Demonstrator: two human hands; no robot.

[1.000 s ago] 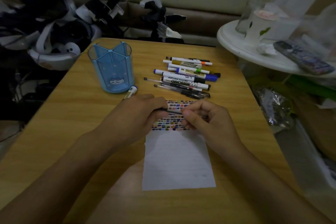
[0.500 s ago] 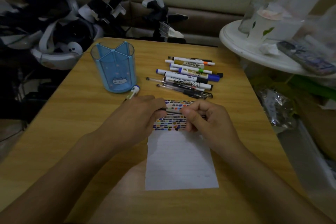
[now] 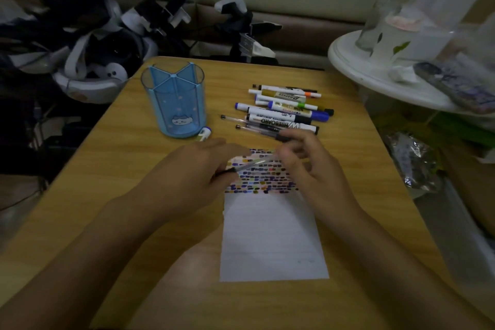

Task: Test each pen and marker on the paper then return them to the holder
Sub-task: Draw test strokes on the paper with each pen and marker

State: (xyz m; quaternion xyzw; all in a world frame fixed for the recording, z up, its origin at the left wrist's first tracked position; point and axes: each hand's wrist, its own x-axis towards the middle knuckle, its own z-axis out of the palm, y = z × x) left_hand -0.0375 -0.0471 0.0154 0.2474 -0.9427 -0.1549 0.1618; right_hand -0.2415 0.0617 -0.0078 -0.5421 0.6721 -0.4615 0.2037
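The blue translucent holder (image 3: 175, 104) bears a white cat face, the white paper (image 3: 272, 236) carries multicoloured dashes, and the desk (image 3: 112, 169) is yellow wood-grain.

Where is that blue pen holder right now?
The blue pen holder stands upright on the far left part of the wooden table, left of the pile of pens and markers, with one marker lying at its base.

"What's past the table's (image 3: 112, 169) far left corner?"

"A heap of black and white gear (image 3: 88, 35)."

"And off the right edge?"

"A round white stand (image 3: 356, 61) holding a glass jar (image 3: 375, 24), a remote (image 3: 455, 86), crumpled tissue (image 3: 403, 75). Below it, a foil bag (image 3: 412, 161)."
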